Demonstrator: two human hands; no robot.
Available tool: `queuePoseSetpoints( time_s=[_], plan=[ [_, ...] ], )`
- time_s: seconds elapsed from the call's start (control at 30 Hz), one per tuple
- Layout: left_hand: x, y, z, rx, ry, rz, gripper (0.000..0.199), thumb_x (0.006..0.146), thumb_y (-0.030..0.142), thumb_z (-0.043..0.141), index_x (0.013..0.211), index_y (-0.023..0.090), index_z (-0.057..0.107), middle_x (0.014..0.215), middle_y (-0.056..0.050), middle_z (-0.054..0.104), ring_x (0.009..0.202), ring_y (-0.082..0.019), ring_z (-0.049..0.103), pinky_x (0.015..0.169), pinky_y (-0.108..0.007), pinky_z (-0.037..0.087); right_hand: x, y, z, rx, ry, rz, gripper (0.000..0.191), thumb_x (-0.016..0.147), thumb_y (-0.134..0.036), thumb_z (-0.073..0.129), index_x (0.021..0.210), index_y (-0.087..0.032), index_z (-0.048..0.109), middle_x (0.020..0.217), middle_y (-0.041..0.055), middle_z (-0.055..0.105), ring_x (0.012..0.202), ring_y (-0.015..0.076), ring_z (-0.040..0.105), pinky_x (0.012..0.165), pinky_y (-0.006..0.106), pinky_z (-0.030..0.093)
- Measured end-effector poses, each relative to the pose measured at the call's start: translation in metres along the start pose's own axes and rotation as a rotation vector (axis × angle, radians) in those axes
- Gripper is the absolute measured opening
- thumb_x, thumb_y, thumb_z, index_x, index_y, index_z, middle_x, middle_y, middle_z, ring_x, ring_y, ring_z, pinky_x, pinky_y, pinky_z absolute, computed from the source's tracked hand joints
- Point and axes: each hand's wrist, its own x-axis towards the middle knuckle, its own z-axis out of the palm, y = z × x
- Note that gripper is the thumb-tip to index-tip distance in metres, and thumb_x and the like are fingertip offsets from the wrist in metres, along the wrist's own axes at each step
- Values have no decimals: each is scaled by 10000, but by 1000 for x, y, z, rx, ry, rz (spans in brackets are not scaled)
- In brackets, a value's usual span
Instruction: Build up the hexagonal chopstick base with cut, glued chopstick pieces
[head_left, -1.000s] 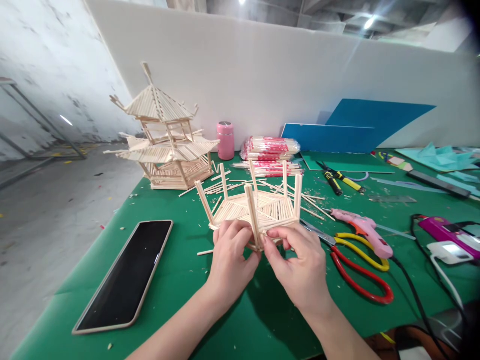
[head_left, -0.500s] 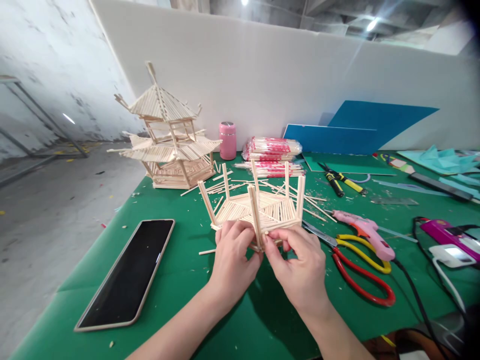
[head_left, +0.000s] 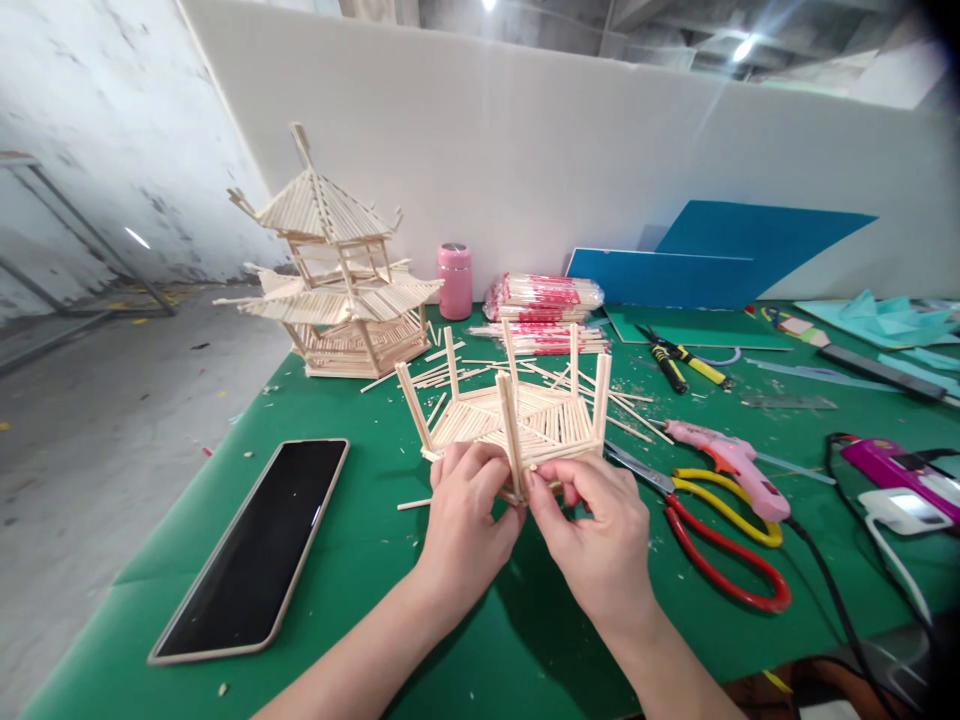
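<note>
A hexagonal base of pale wooden sticks (head_left: pixel 551 420), with upright posts at its corners, stands in front of me. My left hand (head_left: pixel 466 520) is closed on its near edge, just left of the front post (head_left: pixel 509 425). On the other side of that post, my right hand (head_left: pixel 596 525) pinches a small stick end (head_left: pixel 533 468) between thumb and forefinger, against the near rim. My fingers hide part of this rim and most of that stick. Loose wooden sticks (head_left: pixel 630 415) lie behind and beside the base.
A finished-looking stick pagoda (head_left: pixel 337 290) stands back left, near a pink flask (head_left: pixel 455 282) and bagged sticks (head_left: pixel 544 300). A phone (head_left: pixel 259 545) lies left. Scissors (head_left: pixel 724 555), a pink glue gun (head_left: pixel 731 460) with its cord and pliers (head_left: pixel 679 362) lie right.
Almost nothing differs. Both hands keep their places at the front post, with only a very slight shift of the right hand.
</note>
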Motion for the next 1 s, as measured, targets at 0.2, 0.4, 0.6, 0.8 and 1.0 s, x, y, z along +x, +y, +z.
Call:
queuePoseSetpoints(
  time_s=[0.2, 0.4, 0.6, 0.8, 1.0],
  plan=[
    [0, -1, 0, -6, -4, 2, 118, 689, 89, 555, 626, 180, 514, 784, -16, 589, 785, -193, 479, 689, -340, 353, 1, 1, 0, 3, -10, 4, 68, 729, -169, 618, 669, -190, 594, 554, -46, 496, 526, 102, 470, 591, 281, 320],
    [0, -2, 0, -2, -6, 1, 103, 703, 103, 555, 646, 185, 530, 792, -17, 589, 796, -198, 479, 704, -353, 357, -1, 1, -2, 15, -15, -6, 39, 729, -175, 629, 701, -187, 605, 578, -44, 515, 538, 97, 484, 604, 277, 339],
    [0, -1, 0, -2, -18, -8, 123, 687, 113, 562, 614, 186, 494, 790, -16, 586, 806, -203, 476, 702, -355, 364, -4, 5, -12, -4, -38, -42, 50, 739, -169, 616, 788, -175, 622, 608, -36, 516, 541, 98, 491, 603, 269, 362],
    [0, 0, -3, 12, -31, -12, 126, 665, 82, 540, 616, 188, 492, 798, -14, 587, 811, -201, 477, 698, -351, 369, -6, 12, -14, -34, -32, -66, 33, 755, -161, 595, 769, -171, 623, 598, -29, 517, 540, 105, 491, 592, 270, 358],
    [0, -2, -2, 4, -27, -14, 111, 679, 88, 543, 642, 190, 519, 812, -14, 589, 818, -202, 478, 709, -357, 371, -4, 7, -12, -3, -45, -56, 46, 773, -173, 581, 778, -183, 626, 621, -21, 543, 554, 108, 494, 602, 271, 358]
  ],
)
